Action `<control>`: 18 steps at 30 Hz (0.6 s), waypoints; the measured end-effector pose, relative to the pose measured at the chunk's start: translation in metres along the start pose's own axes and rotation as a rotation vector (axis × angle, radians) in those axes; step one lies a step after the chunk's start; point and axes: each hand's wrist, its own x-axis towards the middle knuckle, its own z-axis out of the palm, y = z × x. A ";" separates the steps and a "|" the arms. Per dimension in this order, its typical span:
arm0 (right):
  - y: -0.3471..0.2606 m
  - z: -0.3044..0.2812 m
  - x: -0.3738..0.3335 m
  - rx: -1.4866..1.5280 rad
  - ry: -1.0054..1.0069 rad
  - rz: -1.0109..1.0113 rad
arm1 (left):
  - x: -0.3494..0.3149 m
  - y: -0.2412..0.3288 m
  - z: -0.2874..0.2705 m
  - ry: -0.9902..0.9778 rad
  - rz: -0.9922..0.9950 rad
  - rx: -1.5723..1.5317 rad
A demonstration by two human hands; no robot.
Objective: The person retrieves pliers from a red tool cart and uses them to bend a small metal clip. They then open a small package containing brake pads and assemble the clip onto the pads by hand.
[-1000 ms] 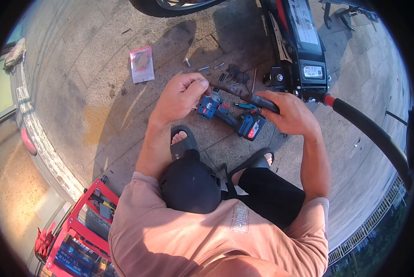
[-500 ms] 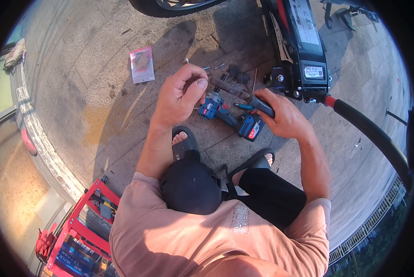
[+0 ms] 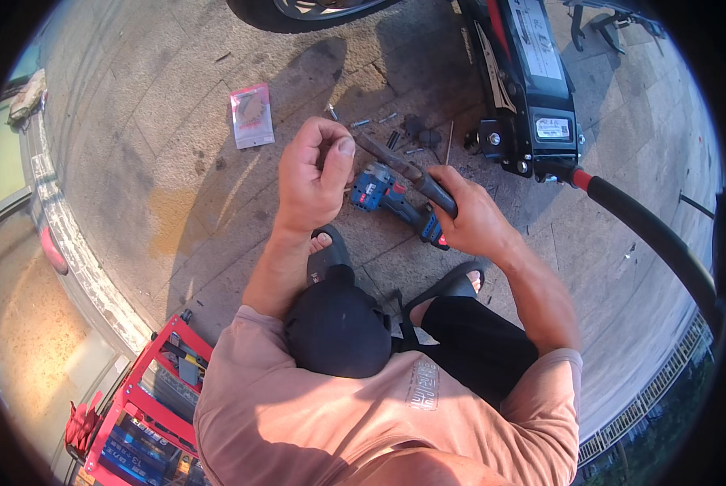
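Observation:
My right hand point(image 3: 474, 212) is wrapped round the thick dark handle of a long, file-like metal tool point(image 3: 385, 159). Its brownish shaft points up and left, with the tip close to my left hand point(image 3: 314, 176). The fingers of that hand are curled, thumb against forefinger; anything between them is hidden or too small to name. Below the tool, a blue and black cordless power tool point(image 3: 379, 193) with a battery lies on the paving, partly covered by my right hand.
Bolts point(image 3: 360, 123) and small dark parts point(image 3: 421, 134) lie beyond my hands. Left of them is a clear packet with a pink top point(image 3: 252, 117). A black floor jack point(image 3: 541, 97) with a long handle point(image 3: 646, 223) stands right, a wheel point(image 3: 314, 11) ahead, a red rack point(image 3: 148, 381) lower left.
My right hand and the file-like tool have shifted left and slightly down. My left hand has moved slightly, uncovering more of a bolt beyond it. The power tool's battery is now more covered.

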 end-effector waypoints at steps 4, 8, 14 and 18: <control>-0.004 0.007 0.000 0.026 -0.005 0.098 | -0.001 -0.004 0.004 0.053 0.032 -0.031; -0.010 0.014 0.001 0.014 0.054 0.036 | -0.001 -0.006 0.007 0.112 0.050 -0.062; -0.015 0.012 0.004 0.141 0.022 0.011 | 0.006 -0.010 0.000 0.108 0.031 -0.137; -0.017 0.004 0.003 0.229 -0.035 0.074 | 0.007 -0.012 -0.005 0.112 0.006 -0.137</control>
